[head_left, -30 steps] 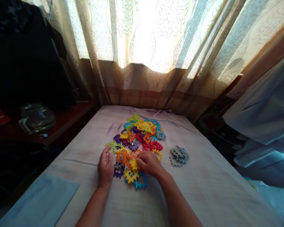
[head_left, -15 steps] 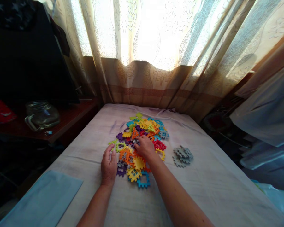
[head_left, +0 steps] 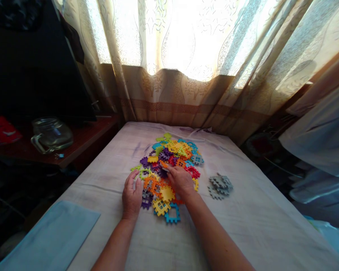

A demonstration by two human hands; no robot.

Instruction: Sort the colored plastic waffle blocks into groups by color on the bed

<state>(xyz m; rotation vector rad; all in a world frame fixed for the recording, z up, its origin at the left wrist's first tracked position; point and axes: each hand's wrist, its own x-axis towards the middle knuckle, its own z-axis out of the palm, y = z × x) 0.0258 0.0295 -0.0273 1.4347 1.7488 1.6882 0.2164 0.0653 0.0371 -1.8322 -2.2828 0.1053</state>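
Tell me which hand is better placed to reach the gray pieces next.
Right, I judge. The right hand is over the colored pile, nearer the gray pieces. The left hand is at the pile's left edge and would likely have to reach past the right hand.

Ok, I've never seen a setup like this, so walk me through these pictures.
There is no machine here: a person works with two bare hands. Every picture comes from one camera worn on the person's head, looking forward and down.

On the cloth-covered surface lies a heap of colorful pieces with notched edges, some with window-like openings. A small group of grey pieces lies apart on the right, and a flat light-blue item on the left.

The right hand seems to pinch an orange piece, partly hidden by the fingers. The left hand is at the heap's left edge, with nothing visibly held.
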